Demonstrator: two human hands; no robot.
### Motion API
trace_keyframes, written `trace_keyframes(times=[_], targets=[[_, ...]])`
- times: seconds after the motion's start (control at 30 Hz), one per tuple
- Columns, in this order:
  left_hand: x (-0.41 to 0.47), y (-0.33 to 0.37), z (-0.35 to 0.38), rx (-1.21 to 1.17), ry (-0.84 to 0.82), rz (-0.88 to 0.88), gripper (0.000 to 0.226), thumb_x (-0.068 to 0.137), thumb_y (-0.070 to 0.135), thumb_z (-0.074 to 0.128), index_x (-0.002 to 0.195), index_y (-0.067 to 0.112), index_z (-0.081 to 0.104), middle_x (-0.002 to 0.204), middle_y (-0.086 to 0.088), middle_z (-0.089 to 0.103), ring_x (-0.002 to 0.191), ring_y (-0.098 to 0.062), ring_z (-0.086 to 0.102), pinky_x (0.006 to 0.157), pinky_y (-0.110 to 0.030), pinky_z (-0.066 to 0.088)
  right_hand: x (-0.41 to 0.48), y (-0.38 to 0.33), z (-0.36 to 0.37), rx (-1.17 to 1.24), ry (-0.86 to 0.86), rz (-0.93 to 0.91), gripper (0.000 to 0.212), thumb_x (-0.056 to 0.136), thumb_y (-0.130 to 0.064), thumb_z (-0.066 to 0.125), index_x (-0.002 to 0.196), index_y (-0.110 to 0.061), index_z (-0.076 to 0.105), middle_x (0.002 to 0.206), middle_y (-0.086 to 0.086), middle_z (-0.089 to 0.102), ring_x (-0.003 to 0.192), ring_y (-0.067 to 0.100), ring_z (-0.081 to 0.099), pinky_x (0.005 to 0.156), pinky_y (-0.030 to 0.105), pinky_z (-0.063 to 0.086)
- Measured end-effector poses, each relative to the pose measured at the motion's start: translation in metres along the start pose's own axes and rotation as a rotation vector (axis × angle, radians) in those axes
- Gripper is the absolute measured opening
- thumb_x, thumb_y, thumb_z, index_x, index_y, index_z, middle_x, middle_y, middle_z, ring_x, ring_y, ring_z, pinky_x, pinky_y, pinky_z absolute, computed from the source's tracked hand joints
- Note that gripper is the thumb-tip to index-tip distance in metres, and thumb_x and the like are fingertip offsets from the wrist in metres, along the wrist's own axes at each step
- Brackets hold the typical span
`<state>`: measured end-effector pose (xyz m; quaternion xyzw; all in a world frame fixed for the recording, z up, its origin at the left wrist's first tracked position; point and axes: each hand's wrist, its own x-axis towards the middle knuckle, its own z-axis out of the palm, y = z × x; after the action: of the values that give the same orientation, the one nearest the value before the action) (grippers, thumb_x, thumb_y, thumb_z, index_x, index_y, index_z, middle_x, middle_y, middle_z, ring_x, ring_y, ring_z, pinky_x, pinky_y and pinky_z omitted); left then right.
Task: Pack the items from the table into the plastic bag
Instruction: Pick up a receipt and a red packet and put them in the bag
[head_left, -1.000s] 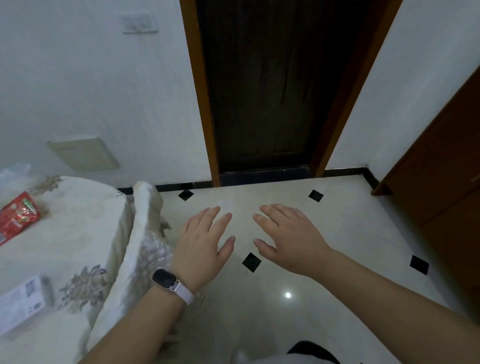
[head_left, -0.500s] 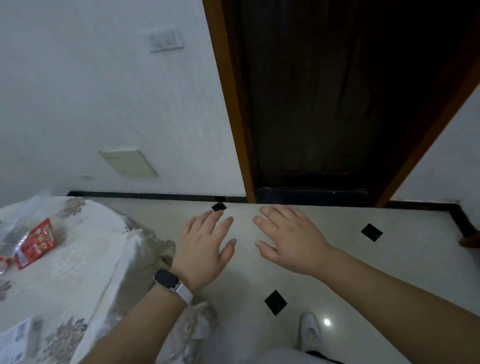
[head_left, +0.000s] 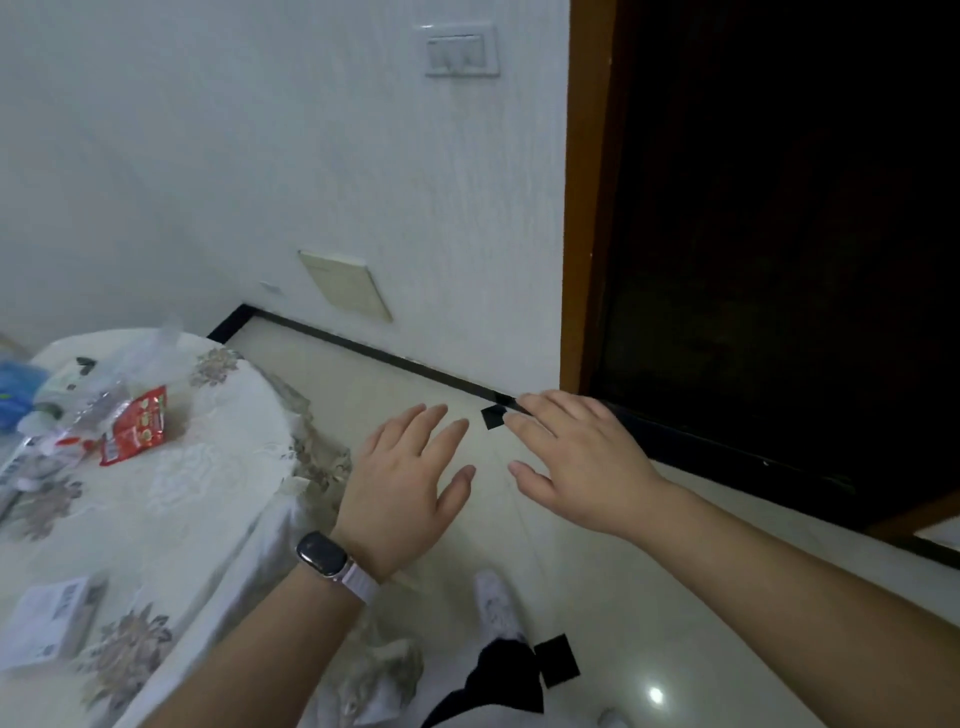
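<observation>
Bare forearms (head_left: 779, 613), a dark rounded-square watch (head_left: 322, 555) on a pale strap (head_left: 357, 583) just behind the left hand (head_left: 400, 483), white shoe (head_left: 496, 608) and black trouser leg (head_left: 493, 680) below.

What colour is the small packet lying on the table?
The packet is red; the head view shows it.

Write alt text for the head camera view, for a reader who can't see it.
The left hand, wearing a smartwatch, and the right hand hover open and empty over a pale tiled floor. At left, a table with a floral cloth holds a red packet and a white box; a dark doorway is at right.
</observation>
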<state>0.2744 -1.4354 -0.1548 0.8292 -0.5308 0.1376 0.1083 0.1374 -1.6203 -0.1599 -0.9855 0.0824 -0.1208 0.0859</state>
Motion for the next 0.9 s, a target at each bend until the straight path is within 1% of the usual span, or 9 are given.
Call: trace_keyframes(times=[0.1,0.27,0.4,0.5,0.57,0.67,0.8,0.9], targets=[[0.022,-0.032,0.019,-0.016,0.023,-0.043,0.045,0.089,0.042,0.055,0.124,0.015,0.064,0.129,-0.011,0.063,0.120,-0.033,0.057,0.096,-0.044,0.047,0.044,0.006,0.009,-0.018,-0.014,-0.060,0.051,0.092,-0.047,0.046,0.129,-0.014,0.058,0.132,0.008,0.057,0.121,0.028,0.050,0.099,0.043,0.044],[0.073,-0.093,0.046,-0.085,0.068,-0.140,0.046,0.090,0.043,0.053,0.125,0.016,0.063,0.130,-0.009,0.062,0.121,-0.032,0.055,0.098,-0.043,0.045,0.131,0.012,0.021,-0.077,-0.078,-0.105,0.052,0.093,-0.049,0.044,0.132,-0.017,0.055,0.137,0.006,0.054,0.126,0.026,0.048,0.103,0.042,0.040],[0.101,-0.154,0.059,-0.121,0.101,-0.184,0.044,0.090,0.043,0.054,0.125,0.016,0.061,0.129,-0.009,0.061,0.119,-0.032,0.056,0.096,-0.044,0.047,0.211,0.009,0.032,-0.098,-0.083,-0.173,0.053,0.092,-0.049,0.044,0.131,-0.016,0.056,0.136,0.007,0.054,0.125,0.026,0.049,0.102,0.042,0.041],[0.110,-0.202,0.060,-0.097,0.117,-0.230,0.043,0.089,0.042,0.055,0.123,0.016,0.062,0.128,-0.010,0.062,0.118,-0.032,0.057,0.096,-0.044,0.047,0.265,-0.003,0.048,-0.105,-0.084,-0.220,0.053,0.092,-0.049,0.044,0.130,-0.014,0.057,0.136,0.009,0.055,0.123,0.028,0.050,0.100,0.043,0.043],[0.110,-0.230,0.059,-0.073,0.118,-0.291,0.043,0.089,0.041,0.056,0.123,0.016,0.062,0.129,-0.009,0.062,0.117,-0.031,0.057,0.096,-0.043,0.046,0.295,-0.015,0.060,-0.086,-0.078,-0.275,0.051,0.091,-0.048,0.046,0.127,-0.014,0.058,0.134,0.009,0.056,0.121,0.029,0.051,0.098,0.043,0.044],[0.099,-0.264,0.055,-0.054,0.113,-0.389,0.043,0.089,0.041,0.057,0.123,0.015,0.063,0.128,-0.009,0.062,0.117,-0.031,0.057,0.094,-0.045,0.048,0.336,-0.036,0.078,-0.054,-0.075,-0.354,0.050,0.088,-0.046,0.050,0.123,-0.012,0.060,0.129,0.010,0.059,0.117,0.030,0.054,0.094,0.043,0.046],[0.083,-0.302,0.057,-0.021,0.087,-0.555,0.044,0.088,0.042,0.057,0.123,0.016,0.063,0.129,-0.010,0.062,0.115,-0.032,0.058,0.091,-0.046,0.049,0.390,-0.061,0.103,-0.014,-0.115,-0.515,0.050,0.089,-0.047,0.050,0.124,-0.013,0.060,0.132,0.009,0.057,0.118,0.031,0.054,0.095,0.044,0.044],[0.068,-0.323,0.061,0.013,0.089,-0.663,0.045,0.089,0.043,0.053,0.123,0.016,0.065,0.128,-0.010,0.062,0.114,-0.033,0.058,0.092,-0.045,0.049,0.424,-0.080,0.127,0.018,-0.144,-0.627,0.050,0.089,-0.049,0.049,0.122,-0.013,0.061,0.131,0.010,0.058,0.115,0.030,0.055,0.094,0.044,0.045]])
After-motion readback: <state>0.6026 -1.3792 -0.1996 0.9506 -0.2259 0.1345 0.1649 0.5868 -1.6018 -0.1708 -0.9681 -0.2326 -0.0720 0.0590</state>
